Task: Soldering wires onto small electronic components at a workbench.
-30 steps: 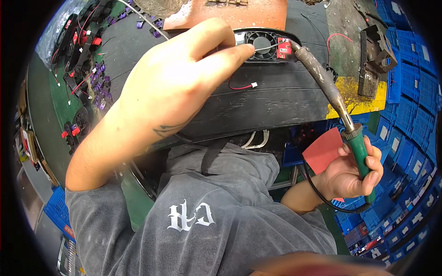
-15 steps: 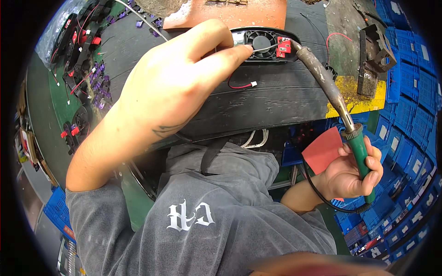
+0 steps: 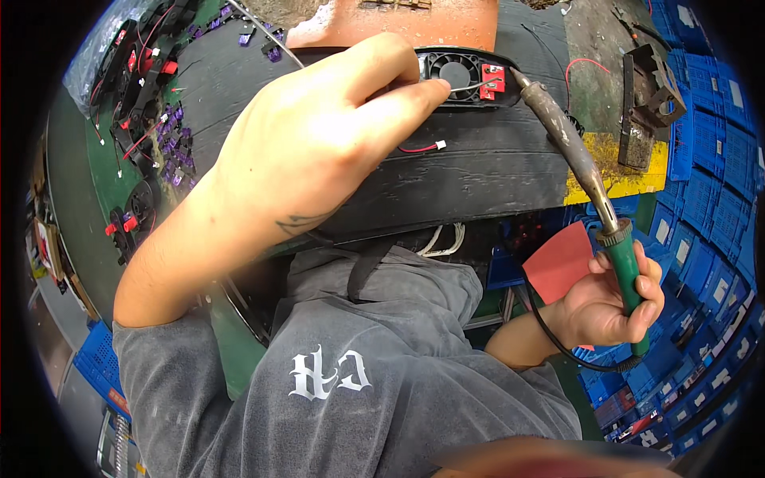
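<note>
On the dark workbench (image 3: 478, 183), you are soldering: your left hand (image 3: 319, 151) is pinching solder wire (image 3: 470, 85) over the black fan unit (image 3: 466, 76), your right hand (image 3: 613, 307) is gripping the soldering iron (image 3: 574, 155). Next, I judge, the tip must touch the red terminal (image 3: 494, 80).

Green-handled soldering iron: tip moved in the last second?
No. The green-handled soldering iron keeps its tip at the red board of the black fan housing, same as before.

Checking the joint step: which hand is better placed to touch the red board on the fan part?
Right hand: its soldering iron tip is already at the red board. Left hand is pinching the solder wire.
</note>
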